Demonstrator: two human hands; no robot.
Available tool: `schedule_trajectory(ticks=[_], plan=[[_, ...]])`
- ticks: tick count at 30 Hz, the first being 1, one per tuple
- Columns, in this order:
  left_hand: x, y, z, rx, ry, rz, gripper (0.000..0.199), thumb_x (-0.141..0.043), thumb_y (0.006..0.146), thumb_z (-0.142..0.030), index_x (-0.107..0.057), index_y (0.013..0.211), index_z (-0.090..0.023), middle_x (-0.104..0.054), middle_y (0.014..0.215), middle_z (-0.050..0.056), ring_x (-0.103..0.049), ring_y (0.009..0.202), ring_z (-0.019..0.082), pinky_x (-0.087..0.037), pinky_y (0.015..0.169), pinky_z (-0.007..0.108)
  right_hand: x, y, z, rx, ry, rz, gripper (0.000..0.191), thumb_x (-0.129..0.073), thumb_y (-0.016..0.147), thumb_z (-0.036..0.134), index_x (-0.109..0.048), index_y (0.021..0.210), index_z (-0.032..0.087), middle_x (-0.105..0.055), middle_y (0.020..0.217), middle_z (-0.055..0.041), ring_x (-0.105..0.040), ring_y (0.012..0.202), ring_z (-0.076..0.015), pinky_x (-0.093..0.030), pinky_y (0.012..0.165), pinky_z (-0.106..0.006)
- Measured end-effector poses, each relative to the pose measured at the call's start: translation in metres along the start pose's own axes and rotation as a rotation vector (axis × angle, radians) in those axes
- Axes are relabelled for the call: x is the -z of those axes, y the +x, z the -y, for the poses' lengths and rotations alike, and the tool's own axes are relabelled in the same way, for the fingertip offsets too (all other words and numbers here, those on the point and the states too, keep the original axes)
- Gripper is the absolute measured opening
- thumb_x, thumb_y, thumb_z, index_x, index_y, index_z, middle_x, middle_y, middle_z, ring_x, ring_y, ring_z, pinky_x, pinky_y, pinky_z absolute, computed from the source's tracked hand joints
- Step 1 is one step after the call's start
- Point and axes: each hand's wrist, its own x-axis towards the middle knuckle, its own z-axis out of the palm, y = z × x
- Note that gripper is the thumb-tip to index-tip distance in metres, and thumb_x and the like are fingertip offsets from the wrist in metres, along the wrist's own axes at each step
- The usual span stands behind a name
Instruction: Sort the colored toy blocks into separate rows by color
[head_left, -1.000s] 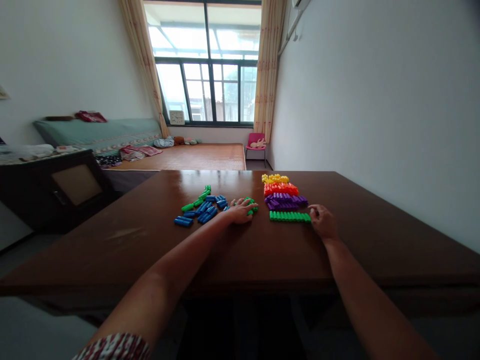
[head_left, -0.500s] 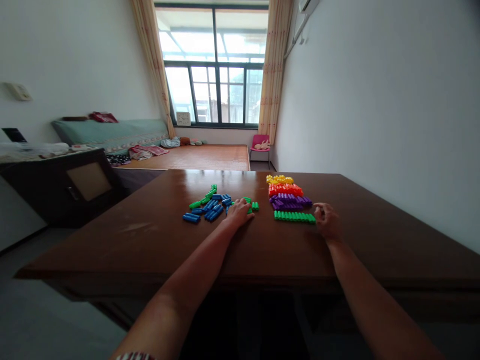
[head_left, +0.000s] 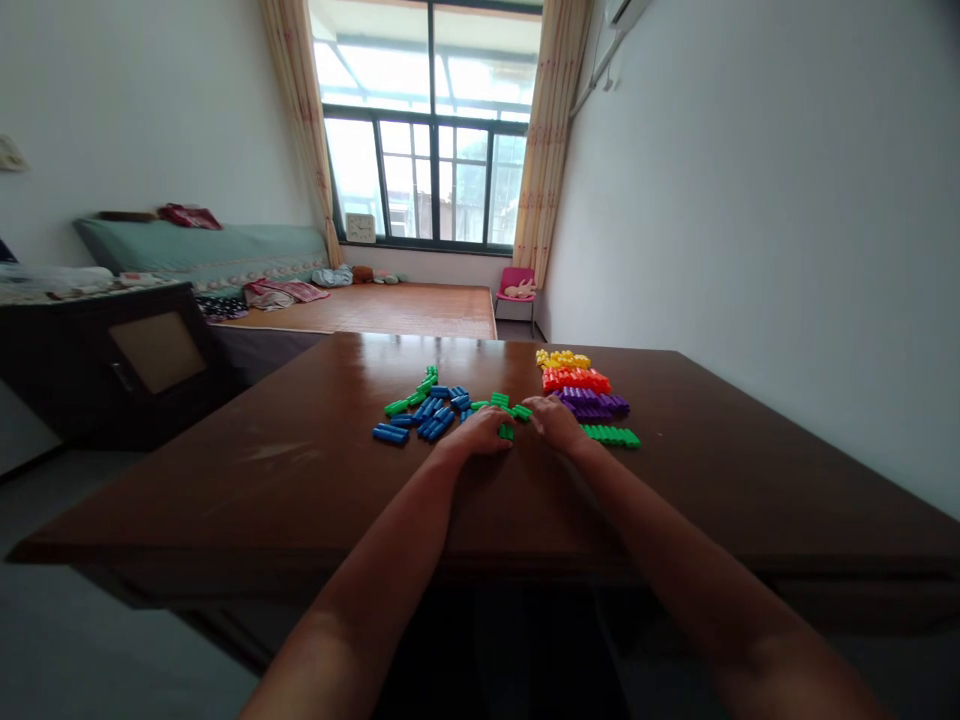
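Observation:
My left hand (head_left: 484, 430) is closed around a green piece (head_left: 505, 432) on the table, its fingers curled. My right hand (head_left: 553, 420) reaches in from the right, its fingertips at a small green piece (head_left: 521, 412). Other green pieces (head_left: 499, 399) lie just beyond the two hands. Blue pieces (head_left: 435, 420) are scattered left of my left hand, with a line of green ones (head_left: 412, 400) behind them. A green row (head_left: 613, 436), partly hidden by my right hand, sits in front of purple (head_left: 592, 403), orange-red (head_left: 576, 380) and yellow (head_left: 562, 359) groups.
The brown table (head_left: 300, 500) spans the view. Beyond it are a low bed (head_left: 405, 308), a pink chair (head_left: 517, 282) and a window with curtains. A dark cabinet (head_left: 112, 360) stands at the left, and a white wall rises at the right.
My right hand has moved left from the right end of the green row to the loose green pieces. My left hand now curls around a green piece. The view has shifted slightly.

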Motion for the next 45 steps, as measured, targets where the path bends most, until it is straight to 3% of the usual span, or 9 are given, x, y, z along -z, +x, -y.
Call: schedule_trajectory(ticks=[4,8,12,15,18,22,28,36,45], plan=[[0.002,-0.001,-0.004,0.011,0.008,0.034,0.034,-0.063,0.072,-0.030,-0.071,0.105,-0.023,-0.072,0.094,0.003,-0.063,0.091,0.021,-0.048,0.084,0.027,-0.019,0.021,0.019,-0.139,-0.106,0.090,0.032,-0.048,0.088,0.018,-0.061,0.117,0.019,-0.066,0.114,-0.0114,-0.057,0.102,-0.0236,-0.041,0.090,-0.034],[0.002,0.000,-0.005,-0.003,-0.032,0.049,0.038,-0.060,0.070,-0.023,-0.071,0.107,-0.022,-0.072,0.090,0.002,-0.064,0.081,0.018,-0.048,0.077,0.024,-0.018,0.021,0.017,-0.118,-0.092,0.131,0.027,-0.055,0.085,0.019,-0.063,0.110,0.019,-0.068,0.106,-0.0106,-0.058,0.100,-0.0227,-0.041,0.089,-0.032],[-0.003,0.003,-0.002,0.031,-0.055,0.014,0.041,-0.061,0.068,-0.021,-0.070,0.108,-0.020,-0.072,0.086,0.002,-0.064,0.081,0.018,-0.049,0.077,0.024,0.012,0.006,-0.010,-0.107,0.058,-0.039,0.025,-0.059,0.082,0.024,-0.064,0.105,0.017,-0.067,0.106,-0.0101,-0.059,0.099,-0.0212,-0.043,0.089,-0.031],[-0.010,0.007,-0.003,0.075,-0.111,-0.085,0.037,-0.063,0.070,-0.023,-0.069,0.106,-0.020,-0.071,0.087,0.002,-0.065,0.081,0.018,-0.050,0.078,0.026,0.037,-0.019,-0.042,-0.205,0.201,-0.239,0.030,-0.060,0.082,0.033,-0.064,0.107,0.017,-0.068,0.103,-0.0083,-0.062,0.090,-0.0195,-0.046,0.084,-0.031],[-0.016,0.019,-0.011,0.121,-0.204,-0.185,0.035,-0.062,0.073,-0.025,-0.067,0.107,-0.019,-0.070,0.091,0.002,-0.064,0.081,0.016,-0.051,0.076,0.025,0.043,-0.049,-0.069,-0.326,0.296,-0.358,0.035,-0.058,0.082,0.044,-0.066,0.105,0.019,-0.069,0.094,-0.0064,-0.062,0.078,-0.0186,-0.048,0.075,-0.031],[-0.021,0.045,-0.033,0.038,-0.250,-0.213,0.037,-0.061,0.072,-0.020,-0.067,0.108,-0.018,-0.070,0.099,0.003,-0.064,0.089,0.017,-0.051,0.078,0.024,0.032,-0.073,-0.084,-0.324,0.337,-0.308,0.039,-0.060,0.078,0.052,-0.068,0.099,0.020,-0.069,0.086,-0.0054,-0.062,0.072,-0.0186,-0.048,0.070,-0.031],[-0.035,0.072,-0.062,0.010,-0.191,-0.127,0.040,-0.063,0.072,-0.020,-0.067,0.111,-0.018,-0.072,0.098,0.003,-0.065,0.088,0.018,-0.051,0.084,0.027,0.022,-0.072,-0.091,-0.261,0.311,-0.249,0.035,-0.063,0.077,0.051,-0.068,0.095,0.021,-0.068,0.085,-0.0050,-0.063,0.076,-0.0202,-0.048,0.072,-0.032],[-0.062,0.074,-0.060,-0.040,-0.193,-0.242,0.036,-0.061,0.074,-0.014,-0.068,0.109,-0.018,-0.069,0.114,0.006,-0.060,0.109,0.021,-0.044,0.101,0.032,0.016,-0.067,-0.084,-0.190,0.293,-0.229,0.030,-0.060,0.081,0.048,-0.068,0.091,0.022,-0.069,0.086,-0.0048,-0.063,0.078,-0.0197,-0.048,0.074,-0.032],[-0.073,0.067,-0.053,-0.054,-0.314,-0.318,0.028,-0.063,0.076,-0.014,-0.070,0.103,-0.019,-0.066,0.115,0.008,-0.060,0.107,0.021,-0.046,0.098,0.036,0.022,-0.074,-0.085,-0.245,0.255,-0.163,0.037,-0.065,0.076,0.052,-0.070,0.100,0.026,-0.070,0.091,-0.0043,-0.063,0.081,-0.0200,-0.049,0.075,-0.032]])
